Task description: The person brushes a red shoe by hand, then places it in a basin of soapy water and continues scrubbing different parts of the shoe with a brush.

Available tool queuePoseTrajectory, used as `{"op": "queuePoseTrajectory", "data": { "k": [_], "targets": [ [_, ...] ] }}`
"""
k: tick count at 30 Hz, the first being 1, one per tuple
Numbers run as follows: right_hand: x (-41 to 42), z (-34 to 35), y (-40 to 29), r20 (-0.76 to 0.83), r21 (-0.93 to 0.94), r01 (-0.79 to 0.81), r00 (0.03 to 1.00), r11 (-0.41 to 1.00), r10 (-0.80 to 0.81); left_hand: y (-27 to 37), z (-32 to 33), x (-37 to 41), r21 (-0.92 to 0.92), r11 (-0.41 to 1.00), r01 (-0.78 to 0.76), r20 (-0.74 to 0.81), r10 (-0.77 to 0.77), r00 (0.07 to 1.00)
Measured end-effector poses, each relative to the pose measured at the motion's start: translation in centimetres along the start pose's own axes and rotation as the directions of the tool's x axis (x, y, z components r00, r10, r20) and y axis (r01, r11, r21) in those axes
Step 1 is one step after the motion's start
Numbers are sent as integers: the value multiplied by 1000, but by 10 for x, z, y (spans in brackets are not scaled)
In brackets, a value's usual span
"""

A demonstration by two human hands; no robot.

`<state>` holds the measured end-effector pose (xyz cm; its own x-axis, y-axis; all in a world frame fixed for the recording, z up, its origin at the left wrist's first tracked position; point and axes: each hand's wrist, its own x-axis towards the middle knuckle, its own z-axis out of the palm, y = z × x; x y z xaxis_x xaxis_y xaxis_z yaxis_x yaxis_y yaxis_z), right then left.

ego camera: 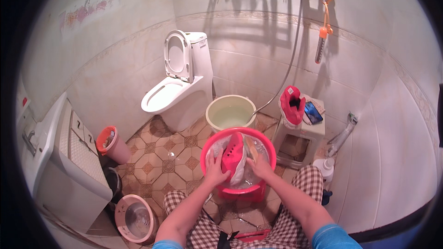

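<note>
In front of me a bright pink plastic basin [272, 148] holds soapy water and a pink shoe [232, 157] with a white sole. The shoe lies tilted, its sole facing right and its lace holes turned up to the left. My left hand [217, 171] rests with spread fingers on the shoe's upper and steadies it. My right hand [259, 166] grips a scrubbing brush [251, 148] beside the white sole. The brush's bristles are mostly hidden from view.
A cream basin of water [214, 110] stands behind, a shower hose [294, 58] reaching into it. On a plastic stool [315, 135] at the right sit another pink shoe [291, 107] and a smartphone [313, 112]. A toilet [187, 93], trash bin [119, 150] and pink washbasin [121, 223] stand left.
</note>
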<state>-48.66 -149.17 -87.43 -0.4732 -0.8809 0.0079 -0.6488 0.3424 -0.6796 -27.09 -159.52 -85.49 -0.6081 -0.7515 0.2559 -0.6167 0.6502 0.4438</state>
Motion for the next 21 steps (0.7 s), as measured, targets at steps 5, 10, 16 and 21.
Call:
{"op": "queuePoseTrajectory", "data": {
  "k": [5,10,16,21],
  "targets": [
    [-11,-1,-15,67,-334,74,996,940,-54,38,-10,36,81,991,108,164,-121,979],
    [-10,6,-14,168,-393,65,986,917,3,19,0,57,95,954,285,376,-299,877],
    [2,19,-9,230,-372,1,969,928,91,12,15,56,98,948,302,411,-315,855],
    [6,17,-13,305,-362,-4,945,932,122,-6,17,59,21,970,244,419,-230,878]
  ]
}}
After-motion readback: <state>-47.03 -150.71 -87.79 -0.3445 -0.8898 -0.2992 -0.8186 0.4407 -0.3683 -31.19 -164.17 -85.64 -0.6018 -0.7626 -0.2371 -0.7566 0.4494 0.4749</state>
